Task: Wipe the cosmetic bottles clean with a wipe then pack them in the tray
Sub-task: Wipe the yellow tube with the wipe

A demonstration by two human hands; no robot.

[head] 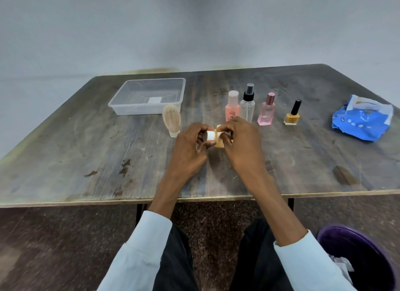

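Hands (pixel 216 143) hiding most of small bottle (pixel 213 137)

Tray (pixel 121 100): sitting on the table (pixel 65 160), far left.
Tube (pixel 171 120): standing just near-right of the tray.
Four bottles (pixel 247 105): standing in a row right of the tray.
Wipe pack (pixel 363 124): lying far right.
Hands (pixel 242 143): meeting near the row, holding a small bottle (pixel 211 135).
Bin (pixel 357 258): sitting below the table, near right.
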